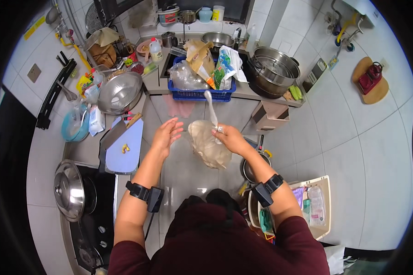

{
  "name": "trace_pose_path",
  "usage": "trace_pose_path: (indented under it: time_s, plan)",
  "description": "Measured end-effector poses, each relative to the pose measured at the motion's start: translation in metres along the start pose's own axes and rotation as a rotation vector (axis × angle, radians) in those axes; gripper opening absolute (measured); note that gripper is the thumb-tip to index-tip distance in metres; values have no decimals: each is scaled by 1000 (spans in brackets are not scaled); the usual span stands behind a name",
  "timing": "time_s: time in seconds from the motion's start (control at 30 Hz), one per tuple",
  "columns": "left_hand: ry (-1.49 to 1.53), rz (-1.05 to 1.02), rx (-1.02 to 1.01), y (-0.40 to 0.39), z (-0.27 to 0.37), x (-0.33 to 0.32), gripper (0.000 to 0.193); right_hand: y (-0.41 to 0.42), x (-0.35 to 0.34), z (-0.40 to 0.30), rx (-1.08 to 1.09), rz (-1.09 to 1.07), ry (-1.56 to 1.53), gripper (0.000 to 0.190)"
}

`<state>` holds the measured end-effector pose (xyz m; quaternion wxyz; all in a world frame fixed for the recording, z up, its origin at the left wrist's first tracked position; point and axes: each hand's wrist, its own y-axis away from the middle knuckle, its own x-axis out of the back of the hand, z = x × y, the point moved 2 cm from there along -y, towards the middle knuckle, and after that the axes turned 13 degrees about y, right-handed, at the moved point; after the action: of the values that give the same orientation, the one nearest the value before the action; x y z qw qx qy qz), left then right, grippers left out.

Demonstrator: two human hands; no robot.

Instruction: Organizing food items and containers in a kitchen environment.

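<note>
A thin, translucent plastic bag (210, 144) hangs from my right hand (230, 137), whose fingers are closed around its gathered neck. The twisted end of the bag (211, 108) sticks up past my fingers, towards the blue basket. Left of the bag, my left hand (167, 134) is held in the air with its fingers apart and nothing in it. Each forearm wears a black strapped device. What the bag contains, if anything, cannot be told.
A blue plastic basket (201, 95) with bags overhangs the far counter's edge. On the left counter, a cleaver (115, 135) lies on a blue cutting board (124, 160) with small yellowish pieces. A steamer pot (273, 67) stands far right; a cream bin (325, 206) is at right.
</note>
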<state>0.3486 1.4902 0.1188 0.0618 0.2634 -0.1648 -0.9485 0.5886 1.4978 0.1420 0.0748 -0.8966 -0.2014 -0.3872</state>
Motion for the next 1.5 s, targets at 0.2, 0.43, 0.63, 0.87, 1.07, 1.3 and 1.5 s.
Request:
trace_pose_path:
  time_s: [0.2, 0.43, 0.63, 0.87, 1.07, 1.3, 1.5]
  plan:
    - [15, -8, -16, -76, 15, -14, 43, -59, 32, 22, -55, -32, -136, 27]
    - [69, 32, -114, -182, 53, -48, 52, -125, 61, 61, -14, -121, -172, 27]
    - [-4, 42, -150, -256, 85, -66, 67, -168, 91, 51, 78, -230, -267, 26]
    - [-185, -198, -1, -302, 106, -95, 78, -210, 98, 37, 101, -278, -331, 25]
    - [-489, -552, 121, -304, 130, -158, 81, -261, 78, 44, 69, -144, -404, 26]
    - [-490, -501, -160, -322, 160, -149, 68, -304, 112, 57, -83, 468, -196, 24]
    - [-561, -356, -180, -341, 116, -87, 54, -332, 125, 70, -193, 545, 12, 26]
